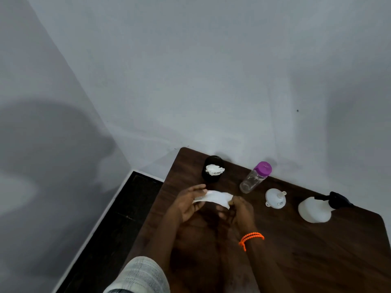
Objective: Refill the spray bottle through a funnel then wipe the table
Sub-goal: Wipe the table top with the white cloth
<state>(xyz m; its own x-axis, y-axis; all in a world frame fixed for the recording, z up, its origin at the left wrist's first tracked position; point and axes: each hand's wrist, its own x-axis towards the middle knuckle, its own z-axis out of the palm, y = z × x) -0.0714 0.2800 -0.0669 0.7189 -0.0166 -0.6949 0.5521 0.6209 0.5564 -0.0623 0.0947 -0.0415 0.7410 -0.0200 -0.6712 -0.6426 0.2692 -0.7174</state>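
Observation:
A white tissue (pixel 213 197) is stretched between my left hand (pixel 188 205) and my right hand (pixel 239 210), just above the dark wooden table (pixel 317 250). Both hands grip its ends. To the right, a white funnel (pixel 275 200) lies on its side. Further right stands the white spray bottle (pixel 315 209) with a black trigger head (pixel 338 200). A clear water bottle (pixel 254 178) with a purple cap stands near the wall and looks empty.
A black container (pixel 212 173) with crumpled white tissue in it stands at the table's far left corner. The table's left edge drops to a dark floor (pixel 101 240). A grey wall runs along the back edge.

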